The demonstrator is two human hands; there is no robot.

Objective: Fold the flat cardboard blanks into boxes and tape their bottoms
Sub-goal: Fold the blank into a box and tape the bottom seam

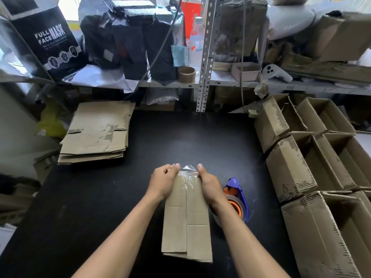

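A big black table (pixel 100 207) fills the middle of the view. Behind it stands a metal shelf (pixel 202 83) packed with dark bags, a black box with "FULL FACE MASK" on it (pixel 46 41), a clear bottle (pixel 197 35) and an empty brown tape core (pixel 186 74).

On the right side of the table stand rows of folded boxes (pixel 305 169) with their open tops facing right. They touch each other, side by side.

At the back left of the table lies a stack of flat cardboard blanks (pixel 96 133).

In the middle, near the person, sits one cardboard box (pixel 186 217) with its closed flaps facing up. A seam runs down the middle where the two flaps meet. A strip of clear tape (pixel 187 173) lies on the far end of the seam and sticks out past the far edge of the box.

The left hand (pixel 163 182) holds the far left corner of the box, with the fingers curled around the edge and the thumb pressing on the tape. The right hand (pixel 210 185) grips the far right corner the same way. It looks like both thumbs are pressing the tape down, but the shiny tape makes this hard to see.

Just to the right of the box, partly behind the right wrist, lies a purple and orange tape dispenser (pixel 237 199) on the table.
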